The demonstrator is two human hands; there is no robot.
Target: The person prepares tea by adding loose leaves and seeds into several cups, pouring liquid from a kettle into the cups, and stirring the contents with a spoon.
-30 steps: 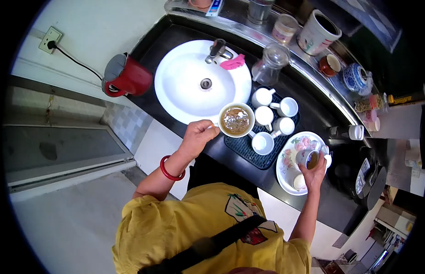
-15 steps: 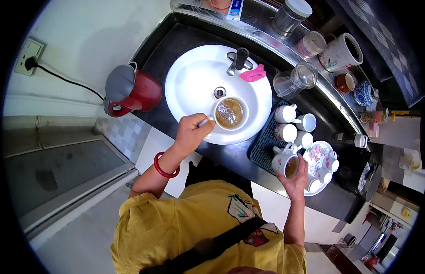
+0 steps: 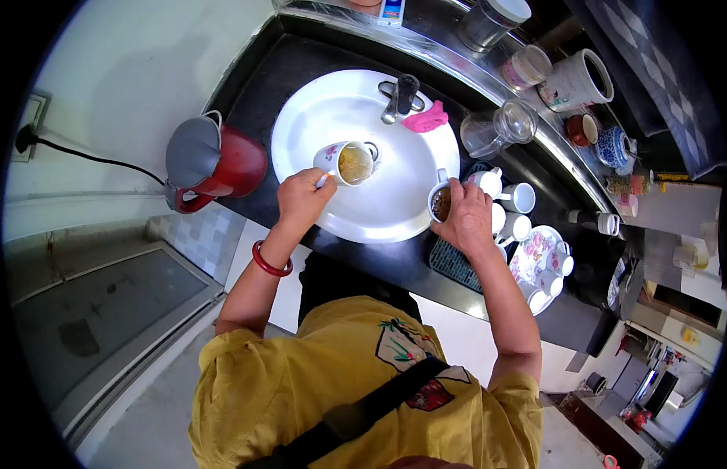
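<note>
My left hand grips the handle of a white floral mug that is tipped over the white sink. Its mouth shows yellowish liquid and lies close to the drain. At the sink's right edge, my right hand is closed around a white cup with something dark brown inside. Several white mugs stand just right of that hand, on a dark green drying rack partly hidden by my right arm.
A red kettle with a grey top stands left of the sink. A pink cloth lies beside the faucet. Right of it stands a glass jug. A floral tray carries several small cups; jars line the back ledge.
The mug in my left hand has moved left and tipped from nearly level. My right hand has carried its cup from over the drying rack up and left to the sink's edge.
</note>
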